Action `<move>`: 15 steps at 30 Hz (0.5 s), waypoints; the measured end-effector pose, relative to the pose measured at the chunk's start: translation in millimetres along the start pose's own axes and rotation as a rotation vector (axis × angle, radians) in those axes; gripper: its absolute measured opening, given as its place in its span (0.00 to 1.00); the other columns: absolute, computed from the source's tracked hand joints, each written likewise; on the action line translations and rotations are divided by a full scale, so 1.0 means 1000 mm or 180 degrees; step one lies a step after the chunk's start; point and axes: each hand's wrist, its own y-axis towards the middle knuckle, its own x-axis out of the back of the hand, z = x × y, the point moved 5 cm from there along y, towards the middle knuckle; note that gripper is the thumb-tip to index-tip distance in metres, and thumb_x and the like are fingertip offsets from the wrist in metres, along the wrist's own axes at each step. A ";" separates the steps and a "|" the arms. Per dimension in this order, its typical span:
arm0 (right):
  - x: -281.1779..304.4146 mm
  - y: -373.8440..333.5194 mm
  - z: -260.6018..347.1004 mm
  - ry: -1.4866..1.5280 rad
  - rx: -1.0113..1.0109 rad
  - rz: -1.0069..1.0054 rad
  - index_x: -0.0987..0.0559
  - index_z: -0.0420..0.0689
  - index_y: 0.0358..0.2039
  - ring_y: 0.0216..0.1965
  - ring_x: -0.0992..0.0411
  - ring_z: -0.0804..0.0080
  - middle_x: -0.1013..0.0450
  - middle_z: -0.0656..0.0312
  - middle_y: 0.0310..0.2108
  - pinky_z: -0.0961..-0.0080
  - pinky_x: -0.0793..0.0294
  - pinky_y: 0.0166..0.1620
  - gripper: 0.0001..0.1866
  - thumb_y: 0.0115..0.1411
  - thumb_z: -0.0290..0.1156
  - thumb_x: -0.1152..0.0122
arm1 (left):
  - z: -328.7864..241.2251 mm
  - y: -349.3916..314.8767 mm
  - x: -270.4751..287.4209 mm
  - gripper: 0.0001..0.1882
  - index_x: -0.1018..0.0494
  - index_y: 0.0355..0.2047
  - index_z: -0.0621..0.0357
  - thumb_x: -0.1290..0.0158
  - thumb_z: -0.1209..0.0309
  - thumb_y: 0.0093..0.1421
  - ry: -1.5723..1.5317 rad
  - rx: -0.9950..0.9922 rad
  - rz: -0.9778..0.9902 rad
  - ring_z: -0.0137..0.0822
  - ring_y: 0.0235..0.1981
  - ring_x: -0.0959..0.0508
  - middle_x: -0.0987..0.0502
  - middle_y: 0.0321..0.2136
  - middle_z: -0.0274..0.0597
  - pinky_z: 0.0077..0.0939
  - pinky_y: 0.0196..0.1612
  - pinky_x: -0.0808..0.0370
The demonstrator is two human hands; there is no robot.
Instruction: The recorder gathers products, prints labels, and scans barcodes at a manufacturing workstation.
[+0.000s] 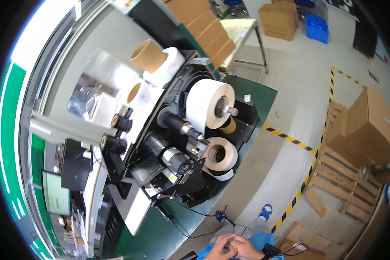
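Observation:
Close together at the lower edge are my left hand (219, 248) and my right hand (245, 248), fingers curled in and meeting in front of my body. Between the fingertips there seems to be something small, too little to name. Ahead of them, a black label printer (194, 187) stands opened on a green-topped table (156, 236). A big white label roll (203, 102) sits on its spindle, and black ribbon rolls (154, 143) are mounted inside. Another label roll (232, 154) lies on its side at the printer's near right.
Black cables (190, 236) run from the printer toward my feet. A brown cardboard core (148, 56) and white rolls stand behind the printer. On the floor to the right are a wooden pallet (340, 177), a large carton (355, 125) and yellow-black tape (290, 138). Farther back stands a blue bin (317, 28).

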 end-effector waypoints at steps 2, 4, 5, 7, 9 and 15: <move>-0.009 -0.001 0.004 0.0008 -0.0181 0.0012 0.26 0.45 0.47 0.29 0.27 0.81 0.26 0.65 0.34 0.85 0.29 0.27 0.09 0.69 0.29 0.53 | -0.007 -0.003 0.008 0.30 0.34 0.60 0.56 0.41 0.67 0.58 0.0227 -0.0302 -0.0135 0.40 0.51 0.28 0.33 0.53 0.47 0.31 0.49 0.26; -0.023 -0.008 0.011 -0.0276 -0.0552 0.0256 0.25 0.46 0.43 0.24 0.28 0.81 0.26 0.66 0.31 0.85 0.31 0.23 0.07 0.65 0.27 0.49 | -0.010 -0.014 0.019 0.29 0.31 0.55 0.56 0.39 0.62 0.55 0.0397 -0.0324 -0.0340 0.47 0.52 0.29 0.29 0.49 0.50 0.36 0.54 0.30; -0.033 -0.015 0.013 -0.0512 -0.0774 0.0418 0.25 0.46 0.43 0.24 0.28 0.81 0.26 0.66 0.31 0.85 0.31 0.23 0.07 0.65 0.27 0.49 | -0.010 -0.020 0.028 0.29 0.31 0.55 0.56 0.39 0.62 0.55 0.0318 -0.0310 -0.0694 0.47 0.52 0.29 0.29 0.49 0.50 0.36 0.54 0.30; -0.051 -0.015 0.021 -0.0747 -0.0907 0.0098 0.25 0.46 0.40 0.21 0.30 0.82 0.27 0.68 0.29 0.85 0.33 0.20 0.06 0.64 0.26 0.49 | -0.017 -0.030 0.034 0.25 0.28 0.48 0.57 0.38 0.62 0.51 0.0528 -0.0740 -0.0593 0.50 0.53 0.30 0.30 0.49 0.52 0.39 0.55 0.31; -0.083 -0.015 0.024 -0.1032 -0.0995 0.0401 0.26 0.46 0.46 0.23 0.29 0.80 0.27 0.67 0.31 0.84 0.33 0.20 0.12 0.62 0.23 0.50 | -0.019 -0.045 0.047 0.22 0.27 0.44 0.57 0.38 0.63 0.49 0.0486 -0.0901 -0.1053 0.51 0.53 0.30 0.30 0.49 0.53 0.40 0.55 0.31; -0.153 -0.006 0.014 -0.2110 -0.0948 0.0842 0.33 0.49 0.59 0.42 0.27 0.74 0.30 0.60 0.49 0.80 0.25 0.35 0.23 0.63 0.23 0.50 | -0.017 -0.086 0.083 0.16 0.25 0.37 0.58 0.41 0.67 0.47 0.0396 -0.1362 -0.1956 0.53 0.52 0.28 0.29 0.49 0.56 0.40 0.54 0.29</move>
